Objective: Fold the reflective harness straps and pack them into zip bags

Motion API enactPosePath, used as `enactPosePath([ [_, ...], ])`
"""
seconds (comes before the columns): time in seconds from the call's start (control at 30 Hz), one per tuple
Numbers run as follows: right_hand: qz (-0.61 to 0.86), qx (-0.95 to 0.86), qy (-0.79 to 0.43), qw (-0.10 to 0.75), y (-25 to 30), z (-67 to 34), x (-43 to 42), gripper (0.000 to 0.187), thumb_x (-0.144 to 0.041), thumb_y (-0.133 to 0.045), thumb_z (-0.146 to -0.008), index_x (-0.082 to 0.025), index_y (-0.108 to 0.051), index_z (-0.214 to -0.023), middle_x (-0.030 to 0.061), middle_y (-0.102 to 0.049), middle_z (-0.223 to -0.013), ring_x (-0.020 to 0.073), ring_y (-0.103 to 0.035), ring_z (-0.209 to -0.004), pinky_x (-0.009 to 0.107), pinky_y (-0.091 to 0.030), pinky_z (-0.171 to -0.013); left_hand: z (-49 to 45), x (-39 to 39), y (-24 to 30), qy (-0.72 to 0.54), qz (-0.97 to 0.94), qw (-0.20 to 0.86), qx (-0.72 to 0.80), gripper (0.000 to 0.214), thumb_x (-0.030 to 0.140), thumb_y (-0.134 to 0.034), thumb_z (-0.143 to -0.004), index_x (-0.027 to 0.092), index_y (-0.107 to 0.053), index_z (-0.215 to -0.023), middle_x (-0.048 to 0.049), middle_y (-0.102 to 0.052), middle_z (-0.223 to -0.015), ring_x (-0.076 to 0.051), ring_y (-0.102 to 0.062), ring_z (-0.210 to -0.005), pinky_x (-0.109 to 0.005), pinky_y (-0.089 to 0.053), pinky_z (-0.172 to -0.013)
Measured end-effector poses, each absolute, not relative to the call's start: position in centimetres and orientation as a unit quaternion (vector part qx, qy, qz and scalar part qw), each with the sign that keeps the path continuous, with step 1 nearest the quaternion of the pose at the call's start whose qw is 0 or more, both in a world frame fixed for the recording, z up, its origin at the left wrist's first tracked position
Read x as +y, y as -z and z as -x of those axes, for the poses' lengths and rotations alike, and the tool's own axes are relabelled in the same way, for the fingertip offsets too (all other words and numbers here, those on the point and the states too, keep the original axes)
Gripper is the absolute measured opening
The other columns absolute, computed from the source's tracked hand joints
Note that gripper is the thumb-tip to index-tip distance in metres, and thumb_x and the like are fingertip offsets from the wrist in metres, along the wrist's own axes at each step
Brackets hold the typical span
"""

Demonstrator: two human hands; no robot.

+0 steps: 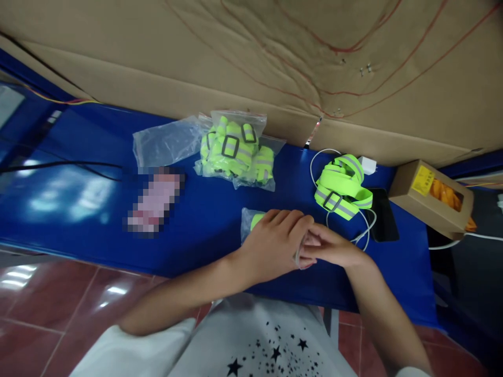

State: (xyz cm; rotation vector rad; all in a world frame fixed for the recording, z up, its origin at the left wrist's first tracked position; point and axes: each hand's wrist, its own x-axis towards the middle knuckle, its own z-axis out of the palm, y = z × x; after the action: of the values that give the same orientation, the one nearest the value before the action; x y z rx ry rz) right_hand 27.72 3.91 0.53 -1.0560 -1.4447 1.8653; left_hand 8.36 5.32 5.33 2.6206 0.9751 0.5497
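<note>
My left hand (275, 243) lies curled over a small clear bag (249, 220) that holds a neon yellow reflective band, near the front edge of the blue table (196, 230). My right hand (334, 248) meets it from the right, fingers pinched at the bag's end under the left hand. Most of the bag is hidden beneath both hands. A loose neon yellow band with grey stripes and a buckle (342, 188) lies just behind my right hand.
Filled bags of yellow bands (236, 149) and an empty clear bag (167, 140) lie at the back. A white cable and charger (367, 165), a black phone (383, 214) and a cardboard box (432, 199) sit at right. Brown cardboard (275, 63) forms the backdrop.
</note>
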Motion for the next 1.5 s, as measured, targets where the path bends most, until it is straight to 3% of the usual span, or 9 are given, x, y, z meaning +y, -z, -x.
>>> enactPosePath([
  [0.17, 0.425, -0.518, -0.680, 0.297, -0.5, -26.8, 4.2, 0.015, -0.028, -0.072, -0.085, -0.022, -0.059, -0.091, -0.0024, -0.059, -0.083, 0.0136, -0.059, -0.076, 0.026, -0.054, -0.068, -8.6, 5.0, -6.0, -0.166, -0.929, 0.164, 0.286, 0.067, 0.052, -0.086, -0.077, 0.012, -0.059, -0.124, -0.0112, -0.073, -0.113, -0.030, -0.070, -0.104, -0.043, -0.054, -0.085],
  [0.37, 0.396, -0.494, -0.712, 0.301, -0.8, -26.8, 4.0, 0.028, -0.033, -0.082, -0.079, -0.023, -0.070, -0.101, 0.0007, -0.069, -0.092, 0.0156, -0.066, -0.080, 0.029, -0.059, -0.070, -5.3, 7.8, -7.7, -0.098, -0.870, 0.432, 0.215, 0.122, 0.065, -0.089, -0.063, 0.026, -0.028, -0.162, -0.0149, -0.052, -0.156, -0.033, -0.055, -0.138, -0.042, -0.049, -0.108],
  [0.57, 0.461, -0.461, -0.637, 0.412, -1.2, -27.6, 4.3, 0.039, -0.043, -0.063, -0.099, -0.030, -0.062, -0.136, 0.0071, -0.068, -0.128, 0.0170, -0.071, -0.098, 0.033, -0.060, -0.085, -3.2, 12.3, -3.7, -0.143, -0.644, 0.675, 0.331, 0.077, 0.040, -0.087, -0.073, 0.019, -0.055, -0.140, -0.0102, -0.072, -0.120, -0.024, -0.070, -0.108, -0.034, -0.053, -0.093],
  [0.77, 0.451, -0.644, -0.480, 0.389, -1.1, -27.6, 4.4, 0.019, -0.040, -0.064, -0.100, -0.025, -0.074, -0.108, 0.0091, -0.063, -0.127, 0.0227, -0.061, -0.123, 0.037, -0.051, -0.099, -2.9, 12.9, -1.3, -0.208, -0.449, 0.807, 0.323, 0.060, 0.055, -0.080, -0.081, 0.016, -0.068, -0.124, -0.0085, -0.075, -0.107, -0.019, -0.070, -0.095, -0.030, -0.052, -0.087],
  [0.97, 0.458, -0.667, -0.452, 0.376, -1.0, -27.4, 4.4, 0.027, -0.028, -0.072, -0.093, -0.020, -0.054, -0.075, 0.0064, -0.063, -0.114, 0.0191, -0.064, -0.104, 0.035, -0.050, -0.090, -3.2, 12.6, -1.1, -0.219, -0.407, 0.804, 0.373, 0.037, 0.042, -0.081, -0.084, 0.013, -0.078, -0.107, -0.0084, -0.080, -0.101, -0.017, -0.073, -0.091, -0.028, -0.053, -0.090],
  [1.13, 0.447, -0.700, -0.429, 0.355, -1.7, -28.6, 4.7, 0.021, -0.026, -0.068, -0.096, -0.021, -0.061, -0.077, 0.0065, -0.067, -0.116, 0.0200, -0.066, -0.104, 0.036, -0.051, -0.091, -3.7, 12.1, -0.7, -0.282, -0.358, 0.787, 0.416, 0.043, 0.033, -0.085, -0.079, 0.014, -0.075, -0.117, -0.0057, -0.081, -0.092, -0.018, -0.076, -0.084, -0.034, -0.058, -0.091],
  [1.27, 0.497, -0.661, -0.425, 0.369, -1.9, -29.9, 5.0, 0.031, -0.029, -0.053, -0.105, -0.022, -0.069, -0.079, 0.0049, -0.069, -0.090, 0.0178, -0.067, -0.086, 0.032, -0.052, -0.077, -4.2, 11.3, -1.0, -0.282, -0.372, 0.783, 0.411, 0.047, 0.034, -0.080, -0.084, 0.015, -0.071, -0.125, -0.0068, -0.081, -0.099, -0.020, -0.077, -0.088, -0.036, -0.059, -0.092],
  [1.37, 0.529, -0.607, -0.478, 0.351, -1.7, -30.1, 5.1, 0.012, -0.036, -0.070, -0.095, -0.024, -0.066, -0.097, 0.0020, -0.067, -0.088, 0.0161, -0.064, -0.076, 0.028, -0.052, -0.068, -4.5, 10.9, -1.4, -0.256, -0.391, 0.789, 0.399, 0.052, 0.033, -0.078, -0.086, 0.018, -0.065, -0.134, -0.0053, -0.081, -0.093, -0.020, -0.077, -0.089, -0.035, -0.058, -0.090],
  [1.5, 0.491, -0.611, -0.550, 0.288, -1.2, -28.8, 4.9, 0.031, -0.037, -0.082, -0.085, -0.024, -0.065, -0.107, 0.0006, -0.067, -0.095, 0.0133, -0.062, -0.076, 0.026, -0.052, -0.069, -5.0, 10.2, -1.2, -0.208, -0.437, 0.786, 0.384, 0.036, 0.034, -0.079, -0.085, 0.017, -0.072, -0.116, -0.0043, -0.079, -0.091, -0.018, -0.075, -0.087, -0.029, -0.056, -0.083],
])
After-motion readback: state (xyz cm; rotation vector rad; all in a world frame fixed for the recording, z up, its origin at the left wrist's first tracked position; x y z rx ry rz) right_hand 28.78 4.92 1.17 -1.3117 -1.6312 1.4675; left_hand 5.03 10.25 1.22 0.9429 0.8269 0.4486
